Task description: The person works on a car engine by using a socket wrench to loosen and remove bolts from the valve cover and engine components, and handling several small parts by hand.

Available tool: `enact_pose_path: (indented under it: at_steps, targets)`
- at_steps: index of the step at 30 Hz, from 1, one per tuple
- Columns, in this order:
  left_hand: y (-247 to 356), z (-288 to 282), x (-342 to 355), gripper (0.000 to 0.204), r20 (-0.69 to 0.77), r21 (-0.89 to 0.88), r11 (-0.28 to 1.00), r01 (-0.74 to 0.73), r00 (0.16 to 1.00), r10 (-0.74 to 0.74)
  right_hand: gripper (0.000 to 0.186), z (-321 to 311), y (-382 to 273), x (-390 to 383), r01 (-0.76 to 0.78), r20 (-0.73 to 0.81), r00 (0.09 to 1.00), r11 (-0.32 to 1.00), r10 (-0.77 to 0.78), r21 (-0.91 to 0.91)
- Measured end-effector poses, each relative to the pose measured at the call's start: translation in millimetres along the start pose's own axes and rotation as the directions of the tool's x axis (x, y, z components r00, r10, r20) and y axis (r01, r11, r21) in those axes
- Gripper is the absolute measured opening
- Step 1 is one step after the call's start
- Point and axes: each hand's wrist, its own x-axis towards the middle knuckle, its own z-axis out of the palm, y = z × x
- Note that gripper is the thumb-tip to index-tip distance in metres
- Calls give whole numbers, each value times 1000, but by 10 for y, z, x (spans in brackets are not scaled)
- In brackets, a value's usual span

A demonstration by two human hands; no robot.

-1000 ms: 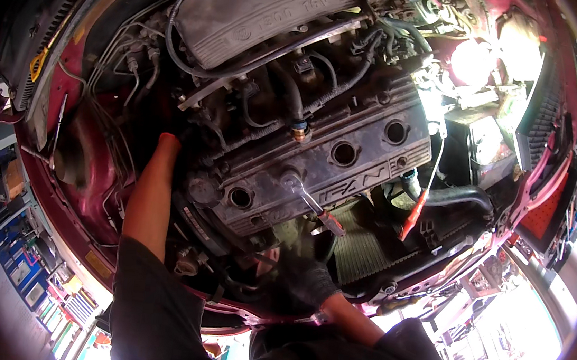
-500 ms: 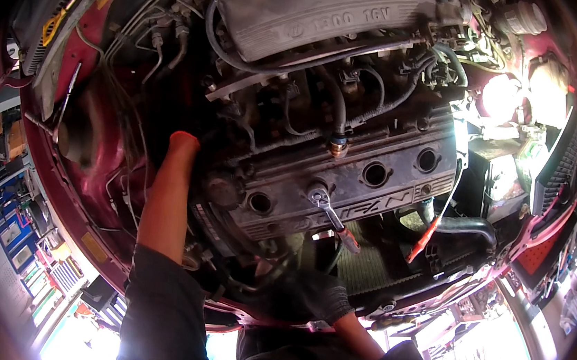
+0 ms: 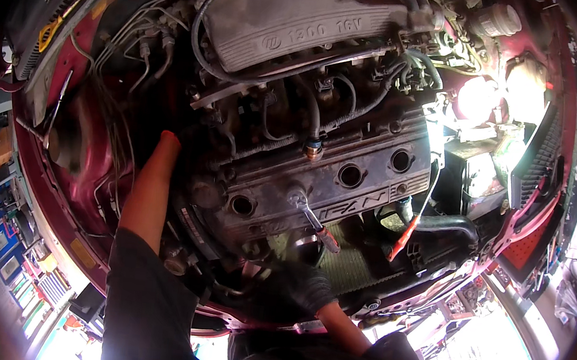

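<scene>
My left forearm reaches down into the dark gap at the left end of the engine. Only an orange cuff edge (image 3: 171, 137) shows at the wrist; the hand beyond it is lost in shadow, and what it touches cannot be seen. My right hand (image 3: 309, 287), in a dark glove, is low at the front of the engine beside the radiator (image 3: 357, 270). Its fingers are blurred and dark against hoses. A ratchet (image 3: 317, 226) with an orange and black grip rests on the ribbed valve cover (image 3: 278, 214), its head at one of the round holes.
An orange-handled slim tool (image 3: 404, 240) stands at the cover's right front, near a thick black hose (image 3: 447, 225). The battery (image 3: 466, 169) sits right, beside a glaring light. A grey plastic engine cover (image 3: 303, 25) lies at the back. Red bodywork (image 3: 84, 209) borders the left.
The whole view has shifted, so the engine sits slightly further left and the back cover shows more. My left arm remains in the gap; my right hand stays low at the front, blurred.
</scene>
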Motion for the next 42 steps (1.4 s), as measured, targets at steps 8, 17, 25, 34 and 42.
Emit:
enact_pose_path:
  at_steps: [8, 17, 25, 34, 42]
  targets:
    - [81, 143, 409, 36, -127, 84, 995, 49, 991, -38, 22, 90, 113, 42, -45, -6, 999, 999, 45, -23]
    - [205, 235, 687, 36, -35, 75, 997, -10, 999, 12, 23, 251, 210, 91, -32, 18, 999, 999, 32, -11]
    - [230, 185, 503, 35, 10, 59, 998, -33, 999, 33, 21, 440, 364, 108, -24, 178, 984, 999, 31, -41]
    - [385, 331, 501, 35, 80, 34, 997, -64, 995, 61, 21, 480, 365, 88, -112, 42, 993, 985, 107, 133]
    - [351, 253, 449, 35, 102, 35, 997, -65, 993, 61, 27, 243, 137, 237, -96, 149, 984, 995, 94, 7]
